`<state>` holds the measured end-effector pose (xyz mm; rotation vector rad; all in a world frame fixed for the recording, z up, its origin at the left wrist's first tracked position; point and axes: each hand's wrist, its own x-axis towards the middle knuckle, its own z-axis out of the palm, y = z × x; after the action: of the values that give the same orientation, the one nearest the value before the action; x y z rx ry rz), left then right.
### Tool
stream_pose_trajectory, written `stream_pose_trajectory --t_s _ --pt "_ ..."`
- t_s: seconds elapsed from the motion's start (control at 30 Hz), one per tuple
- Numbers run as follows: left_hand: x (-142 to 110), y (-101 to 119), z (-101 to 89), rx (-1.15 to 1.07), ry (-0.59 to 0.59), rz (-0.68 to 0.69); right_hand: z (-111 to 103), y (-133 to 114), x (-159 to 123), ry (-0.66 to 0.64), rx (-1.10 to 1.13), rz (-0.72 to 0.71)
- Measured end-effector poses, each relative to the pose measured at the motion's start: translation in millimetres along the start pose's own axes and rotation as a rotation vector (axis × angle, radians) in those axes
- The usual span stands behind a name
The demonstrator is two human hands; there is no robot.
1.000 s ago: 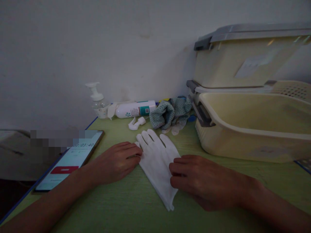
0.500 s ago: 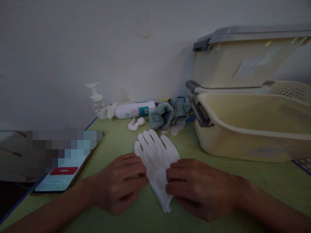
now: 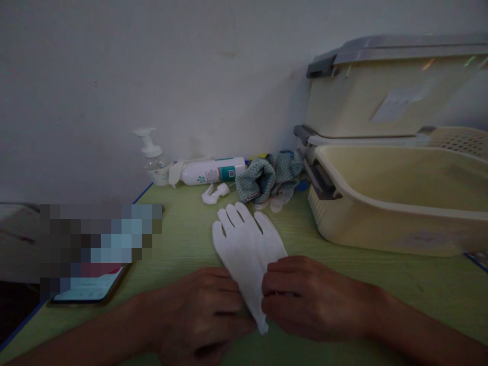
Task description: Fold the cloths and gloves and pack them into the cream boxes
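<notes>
A white cloth glove [image 3: 246, 249] lies flat on the green table [image 3: 183, 239], fingers pointing away from me. My left hand [image 3: 202, 317] rests on the table with curled fingers pressed against the glove's left edge near the cuff. My right hand [image 3: 308, 297] grips the glove's right edge near the cuff, fingers bent over the fabric. The two hands almost meet at the cuff end.
A phone [image 3: 91, 287] with a lit screen lies at the left edge. At the back stand a pump bottle [image 3: 152, 157], a lying white bottle [image 3: 213, 172], a white trigger part [image 3: 215, 193] and teal knitted gloves [image 3: 269, 178]. A beige open bin [image 3: 396, 198] fills the right.
Both hands slid toward me along the glove, from its finger end and middle down to the cuff, and came closer together. The glove has narrowed at the cuff.
</notes>
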<state>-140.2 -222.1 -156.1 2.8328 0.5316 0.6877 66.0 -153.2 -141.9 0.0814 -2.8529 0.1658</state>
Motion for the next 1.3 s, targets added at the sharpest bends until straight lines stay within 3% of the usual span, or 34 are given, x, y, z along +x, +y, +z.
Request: stream_pose_trajectory --t_s 0.2,0.37,0.63,0.8,0.97,1.07,1.13,1.3 --pt "2 3 -3.5 0.035 -0.025 -0.022 0 -2 0 -0.025 -0.001 0.029" --pt "0 4 -5.5 0.057 0.041 -0.029 -1 -1 1 -0.017 0.005 0.027" --pt "-3 2 -0.6 0.027 -0.041 -0.044 1 -2 1 -0.025 -0.010 0.035" --pt "-6 2 1.7 0.013 -0.094 -0.076 2 -3 2 -0.109 0.006 0.009" --pt "-4 4 -2.4 0.037 0.014 -0.085 -3 -2 4 -0.171 0.065 0.013" --pt "-2 3 -6.5 0.119 0.132 -0.155 -7 -3 4 -0.196 0.122 0.035" --pt "-2 0 -8.0 0.164 0.151 -0.233 -8 -5 5 -0.207 0.166 0.056" --pt "-7 -5 -4.6 0.271 -0.012 -0.431 -10 -10 6 -0.245 0.330 0.073"
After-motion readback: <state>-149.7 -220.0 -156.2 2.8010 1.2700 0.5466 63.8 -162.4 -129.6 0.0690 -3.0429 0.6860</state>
